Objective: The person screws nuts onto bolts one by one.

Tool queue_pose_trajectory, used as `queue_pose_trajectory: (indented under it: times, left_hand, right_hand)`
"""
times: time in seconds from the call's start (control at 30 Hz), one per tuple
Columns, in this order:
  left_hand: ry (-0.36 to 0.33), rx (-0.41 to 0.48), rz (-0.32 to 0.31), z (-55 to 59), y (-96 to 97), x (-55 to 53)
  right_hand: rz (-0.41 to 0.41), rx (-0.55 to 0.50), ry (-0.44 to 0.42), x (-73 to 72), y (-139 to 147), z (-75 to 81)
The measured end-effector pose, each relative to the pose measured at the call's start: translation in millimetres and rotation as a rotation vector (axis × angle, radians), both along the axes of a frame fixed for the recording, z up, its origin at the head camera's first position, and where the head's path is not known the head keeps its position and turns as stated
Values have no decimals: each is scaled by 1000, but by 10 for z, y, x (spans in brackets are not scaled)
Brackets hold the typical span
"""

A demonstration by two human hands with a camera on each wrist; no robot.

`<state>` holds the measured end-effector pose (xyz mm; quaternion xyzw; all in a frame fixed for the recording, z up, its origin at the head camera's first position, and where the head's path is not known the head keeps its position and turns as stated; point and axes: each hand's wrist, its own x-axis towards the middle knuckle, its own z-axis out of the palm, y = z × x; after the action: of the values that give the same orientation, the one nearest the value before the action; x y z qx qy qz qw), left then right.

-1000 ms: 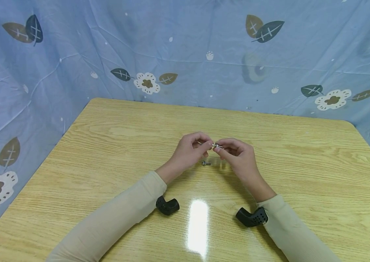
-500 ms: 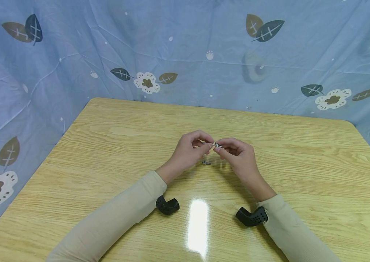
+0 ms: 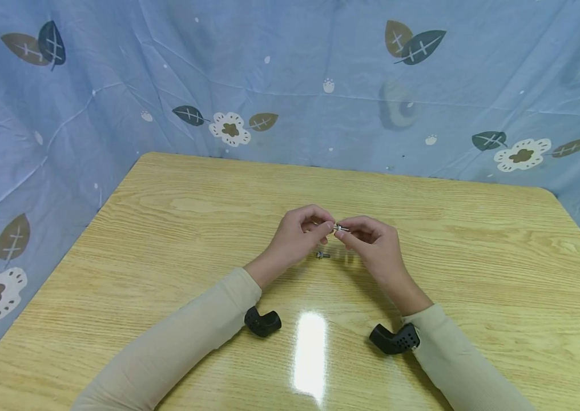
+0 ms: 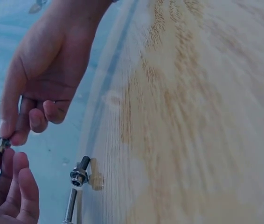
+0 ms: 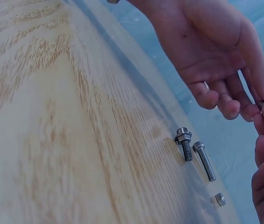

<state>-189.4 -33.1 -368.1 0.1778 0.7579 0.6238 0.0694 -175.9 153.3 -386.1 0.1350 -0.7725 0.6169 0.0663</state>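
A small silvery bolt (image 3: 340, 228), with a ring-shaped part around it, is held raised over the table between both hands. My left hand (image 3: 297, 234) pinches its left end between thumb and forefinger. From the other side, my right hand (image 3: 373, 242) pinches it with its thumb and fingertips, which hide much of it. In the left wrist view the metal piece (image 4: 2, 143) shows between the two sets of fingertips. Below the hands lies another bolt (image 3: 323, 255) with a wider ring on its shank. A socket-head bolt (image 5: 204, 161) and a nut (image 5: 219, 199) lie beside it.
The wood-grain table (image 3: 208, 217) spreads out around the hands. Behind it hangs a blue patterned curtain (image 3: 300, 85). Black camera mounts are strapped at the left wrist (image 3: 262, 322) and right wrist (image 3: 395, 339). A bright reflection (image 3: 310, 354) shines on the tabletop nearer the body.
My left fingers have shifted slightly on the bolt, the forefinger lifting and lowering by a little. The right hand has stayed in place, and the bolt on the table has not moved.
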Motion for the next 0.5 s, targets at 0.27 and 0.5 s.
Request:
queue_pose_trajectory:
  times: [0.27, 0.5]
  left_hand:
    - [24, -1, 2, -10, 3, -4]
    - [17, 13, -6, -21, 2, -11]
  right_hand:
    - [4, 4, -8, 5, 1, 4]
    - [8, -12, -6, 3, -1, -4]
